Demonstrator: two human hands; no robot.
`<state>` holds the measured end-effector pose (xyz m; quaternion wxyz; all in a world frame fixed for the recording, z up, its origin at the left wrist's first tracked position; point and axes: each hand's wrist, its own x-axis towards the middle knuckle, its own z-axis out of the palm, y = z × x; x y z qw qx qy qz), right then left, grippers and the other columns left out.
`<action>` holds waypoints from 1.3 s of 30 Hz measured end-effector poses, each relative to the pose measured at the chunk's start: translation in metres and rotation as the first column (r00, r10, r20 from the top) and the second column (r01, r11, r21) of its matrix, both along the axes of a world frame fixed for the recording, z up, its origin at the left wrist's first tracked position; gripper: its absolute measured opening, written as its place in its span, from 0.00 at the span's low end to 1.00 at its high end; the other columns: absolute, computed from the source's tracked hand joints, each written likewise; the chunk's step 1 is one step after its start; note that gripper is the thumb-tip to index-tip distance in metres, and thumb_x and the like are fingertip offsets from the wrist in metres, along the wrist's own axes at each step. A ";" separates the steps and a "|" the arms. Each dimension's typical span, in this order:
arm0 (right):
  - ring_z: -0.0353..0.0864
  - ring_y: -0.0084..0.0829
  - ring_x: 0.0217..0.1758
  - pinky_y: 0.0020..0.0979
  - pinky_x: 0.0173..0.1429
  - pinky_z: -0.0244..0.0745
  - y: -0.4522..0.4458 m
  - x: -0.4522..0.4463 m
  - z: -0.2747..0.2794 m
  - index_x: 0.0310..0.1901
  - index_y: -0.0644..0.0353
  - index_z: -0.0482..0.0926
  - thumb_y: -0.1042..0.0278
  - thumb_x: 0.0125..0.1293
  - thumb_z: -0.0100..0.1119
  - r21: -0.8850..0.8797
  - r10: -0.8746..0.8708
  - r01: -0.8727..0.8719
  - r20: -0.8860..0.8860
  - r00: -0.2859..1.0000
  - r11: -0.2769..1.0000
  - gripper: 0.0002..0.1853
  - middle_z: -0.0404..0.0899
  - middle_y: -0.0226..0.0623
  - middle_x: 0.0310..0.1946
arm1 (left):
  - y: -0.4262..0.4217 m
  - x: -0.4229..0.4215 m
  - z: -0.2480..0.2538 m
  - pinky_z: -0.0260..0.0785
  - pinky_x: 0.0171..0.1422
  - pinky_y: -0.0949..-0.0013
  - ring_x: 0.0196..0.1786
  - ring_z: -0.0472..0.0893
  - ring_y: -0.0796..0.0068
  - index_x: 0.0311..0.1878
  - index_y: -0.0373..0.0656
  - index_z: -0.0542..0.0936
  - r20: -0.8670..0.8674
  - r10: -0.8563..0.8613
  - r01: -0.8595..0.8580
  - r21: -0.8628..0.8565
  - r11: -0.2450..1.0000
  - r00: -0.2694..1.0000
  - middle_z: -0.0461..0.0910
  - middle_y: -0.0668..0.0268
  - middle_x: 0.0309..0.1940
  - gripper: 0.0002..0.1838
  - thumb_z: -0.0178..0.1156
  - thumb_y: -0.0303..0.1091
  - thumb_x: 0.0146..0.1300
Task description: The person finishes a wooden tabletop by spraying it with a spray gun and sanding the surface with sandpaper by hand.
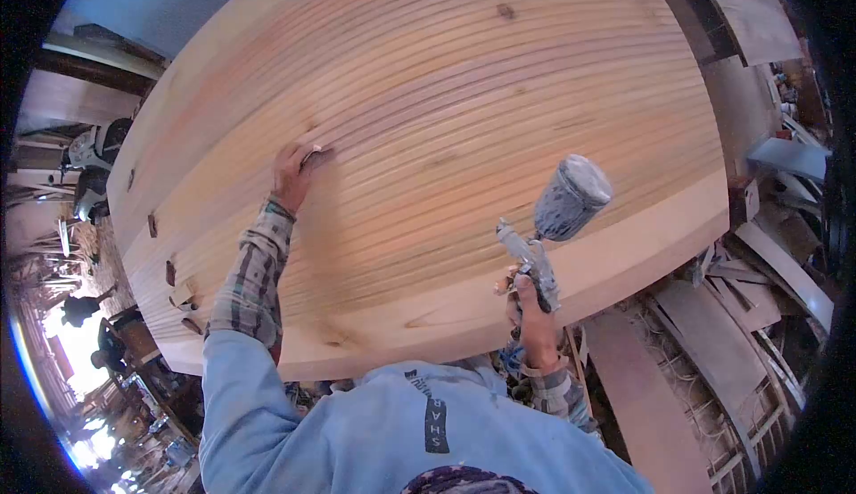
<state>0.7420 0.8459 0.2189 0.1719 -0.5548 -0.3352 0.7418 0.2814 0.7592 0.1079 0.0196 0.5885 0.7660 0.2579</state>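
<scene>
Spreads across the middle of the scene as a broad wooden panel [499, 119], pale and knotted, scored with long parallel grooves, with a plain band along the near edge. Bears, left of the middle, the left hand [292, 177] with a small dark piece [318, 157] at the grooves. Shows dark oblong spots [170, 273] toward the left end, too small to tell as slots or loose pieces.

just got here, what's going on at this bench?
A person is working over a big grooved wooden panel. The right hand holds a spray gun with a paint-streaked cup above the panel's near edge; no spray is visible. The left hand is at the panel's surface, holding a small flat piece, too small to identify surely.
</scene>
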 end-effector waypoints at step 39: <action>0.64 0.13 0.19 0.20 0.22 0.58 -0.030 -0.036 0.024 0.49 0.61 0.79 0.58 0.75 0.56 0.077 0.174 -0.169 -0.061 0.983 0.983 0.14 0.81 0.31 0.29 | -0.111 -0.083 -0.023 0.68 0.50 0.57 0.44 0.78 0.57 0.41 0.45 0.87 -0.127 0.438 -0.429 0.088 0.899 0.890 0.82 0.58 0.36 0.09 0.66 0.29 0.56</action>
